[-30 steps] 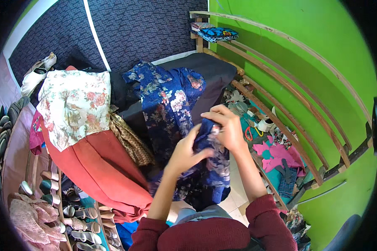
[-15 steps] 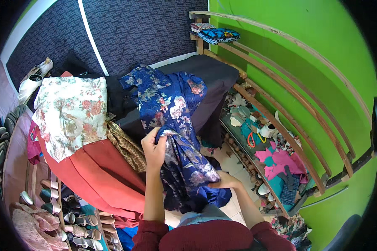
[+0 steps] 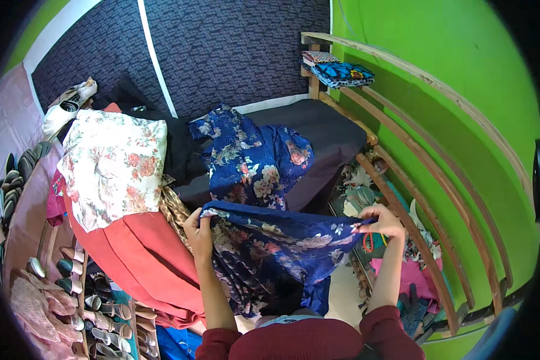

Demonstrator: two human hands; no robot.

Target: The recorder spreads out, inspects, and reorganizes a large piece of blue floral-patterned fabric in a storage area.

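Between my two hands a navy blue floral garment [image 3: 276, 240] is stretched out, its upper edge pulled nearly taut. My left hand [image 3: 199, 233] pinches that edge at one end. At the other end, my right hand [image 3: 380, 223] grips it between thumb and fingers. The far part of the garment lies spread on a dark-covered surface [image 3: 336, 135], and its near part hangs down in folds in front of me. Left of it, a white floral cloth [image 3: 115, 168] rests over a red-orange cloth [image 3: 138, 252]. A gold patterned cloth [image 3: 175, 216] shows beside my left hand.
Wooden slatted rails [image 3: 432, 144] run along the green wall, with a folded blue patterned cloth [image 3: 345, 75] at their far end. Shoe racks [image 3: 105, 312] stand at lower left. Below the rails are a pink cloth [image 3: 423, 279] and other items.
My right hand has moved up and to the right, drawing the garment's edge out wide. My left hand has shifted slightly left and down. The whole view has turned a little.
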